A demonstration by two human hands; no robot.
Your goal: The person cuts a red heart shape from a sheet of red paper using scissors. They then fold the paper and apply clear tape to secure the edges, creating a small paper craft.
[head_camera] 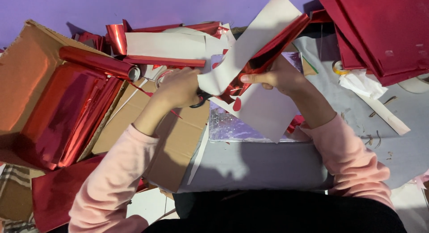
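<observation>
A: Where is the sheet being worked on?

B: Just above the middle of the frame. A sheet of red foil paper [261, 54], white on its back, is held up off the surface, folded over so that the shiny red face shows along the upper right edge.

A: How is it held?

B: It is pinched by the right hand [279, 76], thumb closed on the fold. The left hand [178, 87] is wrapped around black-handled scissors [202, 99], whose blades are hidden behind the white flap.

A: How would such a sheet be expected to handle?

B: It is judged to be very light, thin and floppy. The foil face is probably slick and easily creased or torn, so a grip close to the cut line, on the doubled part, would be steadiest.

A: What lies around it?

B: A silver foil-covered board [232, 125] is seen beneath the hands. Rolls of red foil [96, 61] and an open cardboard box [27, 76] are at the left. Stacked dark red sheets [380, 31] fill the upper right, with a tape roll [339, 68] below them.
</observation>
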